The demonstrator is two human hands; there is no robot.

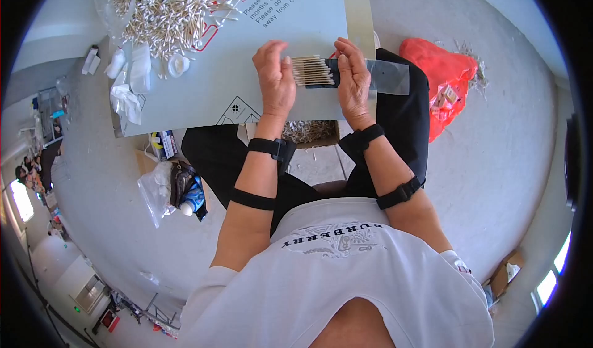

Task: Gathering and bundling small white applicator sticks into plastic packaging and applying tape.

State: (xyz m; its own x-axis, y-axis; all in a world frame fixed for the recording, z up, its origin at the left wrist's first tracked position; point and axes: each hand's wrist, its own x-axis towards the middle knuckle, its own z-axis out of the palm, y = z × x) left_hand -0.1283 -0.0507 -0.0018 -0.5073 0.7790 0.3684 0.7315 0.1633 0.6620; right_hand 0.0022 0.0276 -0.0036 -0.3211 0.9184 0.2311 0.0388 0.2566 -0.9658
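A row of cotton swabs (312, 71) lies side by side between my two hands, on a dark flat strip at the table's near edge. My left hand (275, 81) stands on its side by the left ends of the swabs, fingers stretched and slightly curved. On the other side, my right hand (354, 82) rests over the dark strip near the right ends, its fingers extended and apart from the thumb. A clear plastic sleeve (391, 77) sticks out to the right from under that hand, past the table edge. The undersides of both hands are hidden.
A big pile of loose swabs (167, 14) covers the table's far left. Near it are a small white round container (178, 65), clear plastic boxes (141, 69) and a crumpled white wrapper (126, 104). Below the table sits a carton of swabs (309, 132). A red bag (435, 70) lies on the floor.
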